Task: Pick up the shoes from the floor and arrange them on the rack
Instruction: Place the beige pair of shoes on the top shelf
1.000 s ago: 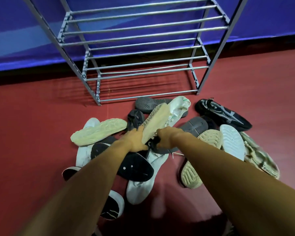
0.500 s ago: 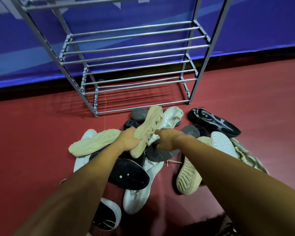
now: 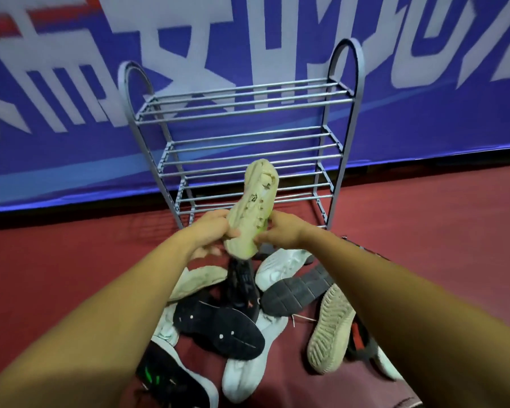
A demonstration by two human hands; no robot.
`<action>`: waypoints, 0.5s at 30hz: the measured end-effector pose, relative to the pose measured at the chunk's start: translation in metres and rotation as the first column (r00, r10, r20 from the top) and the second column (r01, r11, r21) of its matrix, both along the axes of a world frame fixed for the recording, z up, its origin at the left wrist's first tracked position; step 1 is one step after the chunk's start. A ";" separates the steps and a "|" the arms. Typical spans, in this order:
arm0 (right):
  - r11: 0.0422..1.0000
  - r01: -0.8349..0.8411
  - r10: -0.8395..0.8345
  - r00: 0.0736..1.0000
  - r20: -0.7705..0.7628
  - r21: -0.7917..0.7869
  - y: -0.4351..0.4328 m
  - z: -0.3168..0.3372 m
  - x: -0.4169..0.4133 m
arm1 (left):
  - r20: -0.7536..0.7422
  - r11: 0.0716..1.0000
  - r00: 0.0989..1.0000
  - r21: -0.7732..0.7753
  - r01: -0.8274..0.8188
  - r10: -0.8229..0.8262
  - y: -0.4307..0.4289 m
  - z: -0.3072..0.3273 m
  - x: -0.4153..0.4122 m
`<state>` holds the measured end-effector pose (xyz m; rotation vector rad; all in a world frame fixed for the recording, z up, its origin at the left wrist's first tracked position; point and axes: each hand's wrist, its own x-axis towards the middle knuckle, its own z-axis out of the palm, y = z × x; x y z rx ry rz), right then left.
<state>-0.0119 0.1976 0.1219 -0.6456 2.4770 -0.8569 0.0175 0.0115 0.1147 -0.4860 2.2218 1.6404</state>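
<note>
A cream-coloured sneaker (image 3: 255, 206) is held up in the air in front of the grey metal shoe rack (image 3: 242, 148), its toe pointing up and away. My left hand (image 3: 214, 231) grips its near end from the left. My right hand (image 3: 278, 231) holds the same end from the right with curled fingers. The rack has three barred shelves, all bare. Below my hands a pile of shoes lies on the red floor: a black shoe sole-up (image 3: 218, 329), a white sneaker (image 3: 283, 265), a dark grey-soled shoe (image 3: 299, 291) and a beige-soled shoe (image 3: 329, 328).
A blue banner (image 3: 71, 113) with large white lettering stands right behind the rack. Red floor (image 3: 424, 219) spreads out to the left and right of the pile. A black shoe with green marks (image 3: 165, 378) lies at the pile's near edge.
Both hands have lifted the cream sneaker out of the pile and raised it toward the rack. The view has tilted up, so the rack's top shelf and arched ends now show.
</note>
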 end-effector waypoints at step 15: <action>0.642 0.457 -0.274 0.886 0.373 -0.615 -0.062 0.073 -0.013 | -0.108 0.749 0.908 0.609 -0.260 0.404 -0.027 0.094 0.012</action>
